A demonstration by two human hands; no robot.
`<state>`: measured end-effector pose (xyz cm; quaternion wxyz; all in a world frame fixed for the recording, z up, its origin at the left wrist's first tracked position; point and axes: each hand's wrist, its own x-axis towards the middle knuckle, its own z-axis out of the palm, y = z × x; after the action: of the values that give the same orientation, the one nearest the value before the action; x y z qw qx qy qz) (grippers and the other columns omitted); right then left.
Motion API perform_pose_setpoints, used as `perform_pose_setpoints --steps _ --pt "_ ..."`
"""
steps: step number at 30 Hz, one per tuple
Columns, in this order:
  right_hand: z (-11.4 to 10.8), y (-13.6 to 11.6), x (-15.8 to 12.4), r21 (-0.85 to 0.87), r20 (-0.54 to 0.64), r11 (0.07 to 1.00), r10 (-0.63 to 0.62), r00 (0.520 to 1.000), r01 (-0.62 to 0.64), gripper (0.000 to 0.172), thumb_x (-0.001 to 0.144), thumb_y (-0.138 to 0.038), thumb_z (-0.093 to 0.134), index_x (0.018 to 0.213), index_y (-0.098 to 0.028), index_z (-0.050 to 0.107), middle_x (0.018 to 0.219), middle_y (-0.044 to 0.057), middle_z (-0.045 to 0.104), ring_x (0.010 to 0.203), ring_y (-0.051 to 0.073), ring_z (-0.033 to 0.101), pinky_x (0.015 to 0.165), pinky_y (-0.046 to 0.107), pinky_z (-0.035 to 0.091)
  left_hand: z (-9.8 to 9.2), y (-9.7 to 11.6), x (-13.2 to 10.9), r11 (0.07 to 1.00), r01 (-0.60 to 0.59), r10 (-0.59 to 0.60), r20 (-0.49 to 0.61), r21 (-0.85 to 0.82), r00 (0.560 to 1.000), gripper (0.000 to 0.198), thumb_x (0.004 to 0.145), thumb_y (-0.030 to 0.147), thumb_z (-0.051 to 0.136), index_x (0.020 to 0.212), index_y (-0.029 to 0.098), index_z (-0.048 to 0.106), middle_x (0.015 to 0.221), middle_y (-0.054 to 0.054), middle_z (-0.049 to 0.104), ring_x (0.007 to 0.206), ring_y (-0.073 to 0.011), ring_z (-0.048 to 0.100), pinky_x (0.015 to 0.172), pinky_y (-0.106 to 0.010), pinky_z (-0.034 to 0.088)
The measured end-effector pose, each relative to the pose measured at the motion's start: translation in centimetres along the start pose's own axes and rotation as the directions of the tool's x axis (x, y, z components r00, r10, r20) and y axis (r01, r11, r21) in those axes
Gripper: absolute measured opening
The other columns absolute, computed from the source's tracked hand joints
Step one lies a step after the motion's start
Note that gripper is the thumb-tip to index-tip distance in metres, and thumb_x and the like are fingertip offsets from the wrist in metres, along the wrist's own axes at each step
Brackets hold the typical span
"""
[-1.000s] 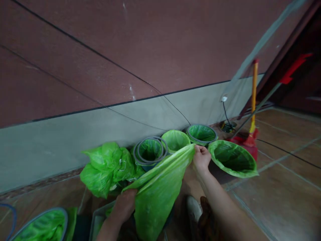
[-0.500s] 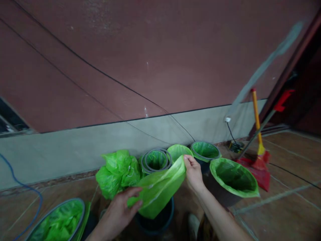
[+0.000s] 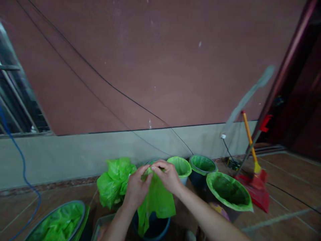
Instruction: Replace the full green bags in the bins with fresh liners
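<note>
A green plastic bag [image 3: 160, 197] hangs from both my hands, its lower end dangling over and partly into a dark blue bin [image 3: 167, 227]. My left hand [image 3: 137, 185] pinches the bag's top edge from the left. Close beside it, nearly touching, my right hand [image 3: 167, 175] pinches the same edge. Behind the hands a lined bin is mostly hidden. Left of them a bunch of green plastic bags [image 3: 114, 187] rests on the floor by the wall.
Several bins with green liners stand around: a white one [image 3: 184, 179], a dark one [image 3: 202, 170], a large one [image 3: 229, 214] and one front left [image 3: 82, 209]. A red dustpan [image 3: 260, 197] and yellow-handled broom [image 3: 249, 137] lean at right. A blue hose [image 3: 23, 164] trails at left.
My left hand has risen and joined my right at the bag's top edge. The bag has swung from slanting sideways to hanging down. The view has tilted up slightly.
</note>
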<state>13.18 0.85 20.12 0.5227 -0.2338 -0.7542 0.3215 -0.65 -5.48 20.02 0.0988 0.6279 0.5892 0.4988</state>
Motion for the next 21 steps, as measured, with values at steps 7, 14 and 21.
perform_pose_setpoints --steps 7,14,21 --pt "-1.2 -0.6 0.3 -0.021 0.029 0.998 0.059 0.998 -0.058 0.022 0.088 -0.037 0.059 0.079 -0.020 0.071 0.069 -0.002 0.063 0.066 0.013 0.055 0.063 0.023 0.041 -0.7 0.7 0.2 0.998 0.035 -0.034 0.008 -0.043 0.999 0.030 0.087 0.045 0.053 0.076 0.020 0.066 0.065 0.002 0.065 0.064 -0.0146 0.060 0.061 -0.024 0.045" --pt "-1.3 0.4 -0.5 0.123 0.115 0.981 0.138 0.984 -0.152 0.019 0.082 -0.037 0.064 0.076 -0.019 0.069 0.058 -0.006 0.051 0.055 0.009 0.041 0.051 0.020 0.032 -1.6 1.4 0.9 0.984 0.100 -0.096 0.034 -0.150 0.995 0.034 0.079 0.032 0.058 0.109 0.019 0.069 0.106 -0.007 0.075 0.096 -0.0204 0.068 0.084 -0.030 0.052" --pt "-1.1 0.0 0.2 0.102 0.130 0.985 0.123 0.984 -0.137 0.014 0.081 -0.033 0.065 0.079 -0.020 0.070 0.063 -0.006 0.057 0.053 0.008 0.040 0.051 0.020 0.030 -1.3 1.7 2.6 0.989 0.052 -0.046 0.043 -0.140 0.998 0.030 0.079 0.043 0.060 0.086 0.017 0.074 0.085 -0.004 0.077 0.083 -0.0206 0.069 0.080 -0.029 0.053"
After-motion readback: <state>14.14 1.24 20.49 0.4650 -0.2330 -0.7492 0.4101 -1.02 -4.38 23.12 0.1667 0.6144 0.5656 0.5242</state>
